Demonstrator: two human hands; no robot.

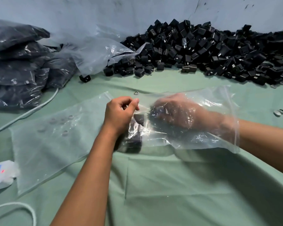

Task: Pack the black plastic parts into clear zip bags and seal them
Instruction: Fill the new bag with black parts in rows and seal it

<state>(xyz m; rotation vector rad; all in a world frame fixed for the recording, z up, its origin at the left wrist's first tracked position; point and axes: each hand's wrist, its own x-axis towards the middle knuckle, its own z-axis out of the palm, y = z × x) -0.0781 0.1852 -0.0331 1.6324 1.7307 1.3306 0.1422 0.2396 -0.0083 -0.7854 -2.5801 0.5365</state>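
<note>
A clear zip bag (219, 101) lies on the green cloth at the centre right, its mouth facing right. My right hand (175, 111) is deep inside it, fingers curled around a blurred handful of black plastic parts (155, 111). My left hand (121, 113) pinches the bag's far left edge between thumb and forefinger. A few black parts (136, 128) lie inside the bag just below my left hand. A big heap of loose black parts (203, 49) fills the back right of the table.
A second flat clear bag (47, 144) lies to the left, over several small rings. Filled, sealed bags (18, 66) are stacked at the far left beside a crumpled large plastic sack (95, 51). A white device (0, 175) with a cable sits at the lower left. Small rings (278, 112) lie at the right edge.
</note>
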